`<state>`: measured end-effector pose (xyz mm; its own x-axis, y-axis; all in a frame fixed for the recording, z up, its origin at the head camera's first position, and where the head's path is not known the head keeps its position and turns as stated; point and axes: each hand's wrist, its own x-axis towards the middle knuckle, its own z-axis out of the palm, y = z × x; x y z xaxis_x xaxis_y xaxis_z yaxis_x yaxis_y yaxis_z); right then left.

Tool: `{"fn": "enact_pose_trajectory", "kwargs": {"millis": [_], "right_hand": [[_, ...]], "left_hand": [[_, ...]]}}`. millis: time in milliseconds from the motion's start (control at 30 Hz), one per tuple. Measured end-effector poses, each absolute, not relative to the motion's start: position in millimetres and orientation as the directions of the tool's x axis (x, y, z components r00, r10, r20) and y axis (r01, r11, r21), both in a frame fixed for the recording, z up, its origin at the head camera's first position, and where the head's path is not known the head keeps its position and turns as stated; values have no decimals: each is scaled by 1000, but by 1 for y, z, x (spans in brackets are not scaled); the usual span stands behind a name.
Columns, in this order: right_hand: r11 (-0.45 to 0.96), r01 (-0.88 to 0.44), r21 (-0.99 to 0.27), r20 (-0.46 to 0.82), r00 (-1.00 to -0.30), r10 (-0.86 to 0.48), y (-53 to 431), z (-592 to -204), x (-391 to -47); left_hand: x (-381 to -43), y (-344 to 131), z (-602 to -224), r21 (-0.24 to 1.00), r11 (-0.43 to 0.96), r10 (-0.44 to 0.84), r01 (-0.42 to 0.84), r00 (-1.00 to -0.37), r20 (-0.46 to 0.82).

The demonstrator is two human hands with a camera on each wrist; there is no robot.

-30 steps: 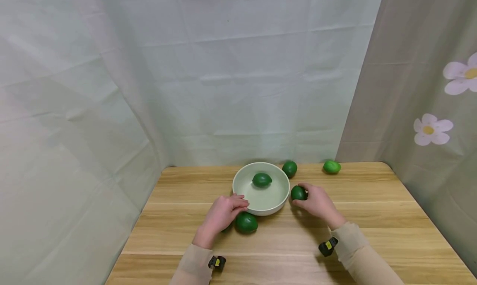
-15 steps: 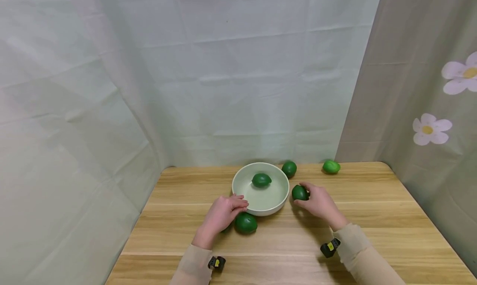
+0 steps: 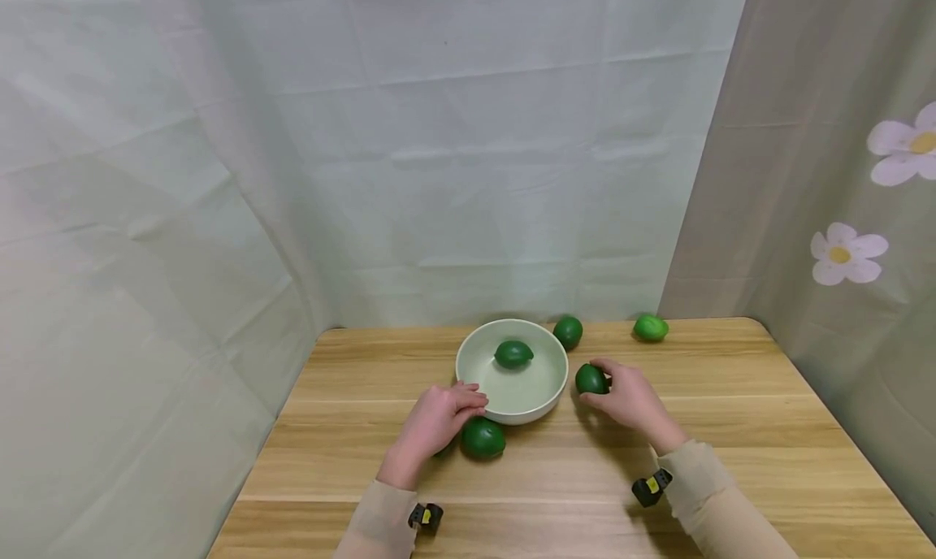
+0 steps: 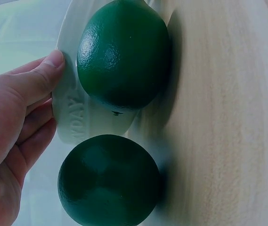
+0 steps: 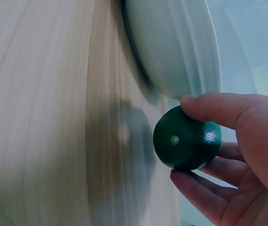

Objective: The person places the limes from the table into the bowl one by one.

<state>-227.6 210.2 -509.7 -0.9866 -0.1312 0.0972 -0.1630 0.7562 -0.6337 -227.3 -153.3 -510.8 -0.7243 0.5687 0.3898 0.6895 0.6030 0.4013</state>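
A pale green bowl (image 3: pixel 526 392) stands on the wooden table with one dark green lime (image 3: pixel 514 353) inside it. My left hand (image 3: pixel 440 417) pinches the bowl's near-left rim, thumb on the outer wall and fingers over the edge. Just below that hand, a larger dark green lime (image 4: pixel 124 54) sits against the bowl, and another lime (image 4: pixel 108 181) lies beside it, mostly hidden in the head view. To the right of the bowl, my right hand (image 3: pixel 630 396) grips a dark green lime (image 5: pixel 185 139) between thumb and fingers, held above the table with its shadow below.
Behind the bowl's right side lies a dark green lime (image 3: pixel 568 331). A brighter green lime (image 3: pixel 651 327) rests near the table's back edge, farther right. Pale curtains hang close behind the wooden table (image 3: pixel 541 510) and at its sides.
My right hand has shifted slightly to the right with the lime, widening its gap from the bowl. The left hand stays at the rim.
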Motion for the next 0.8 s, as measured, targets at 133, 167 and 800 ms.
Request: {"fn": "enact_pose_trajectory", "kwargs": {"millis": [133,167,800], "right_hand": [[758,-161,-632,95,-987,-130,211,-509,-228],[758,-162,-633,95,-987,-131,212,-509,-228],[753,-173,-635,114,-985,-130,218,-510,-224]], "left_hand": [[-228,-153,-511,394,601,571,695,-719,397],[-228,-153,-511,393,600,571,697,-717,399],[-226,-152,-509,410,605,564,683,-731,384]]}}
